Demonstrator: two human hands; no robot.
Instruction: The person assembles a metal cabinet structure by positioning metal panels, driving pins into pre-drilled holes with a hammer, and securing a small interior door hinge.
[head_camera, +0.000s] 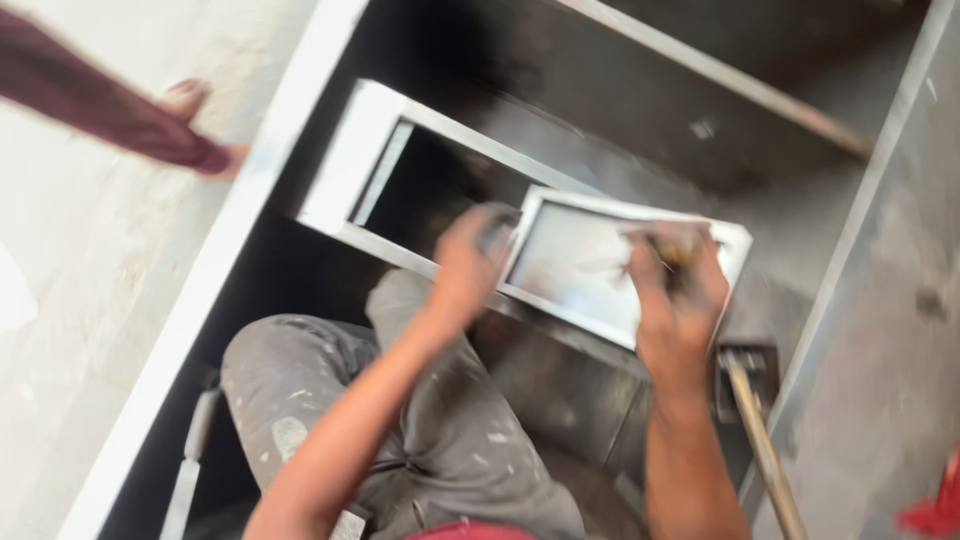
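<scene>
Metal frame held over the lap inside a steel cabinet | left hand clamped on its left edge | right hand fingers closed, contents blurred | judged stiff, light, sharp-edged; best gripped at rails

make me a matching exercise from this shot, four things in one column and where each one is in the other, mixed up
Things:
1. left hand
2. right hand
3. hammer
4. bare foot

Places:
A. on pale floor, upper left, another person's
B. at the small frame's left edge
C. over the small frame's right part
D. lying lower right, wooden handle toward the camera

Pairs: 1-B, 2-C, 3-D, 4-A
</scene>
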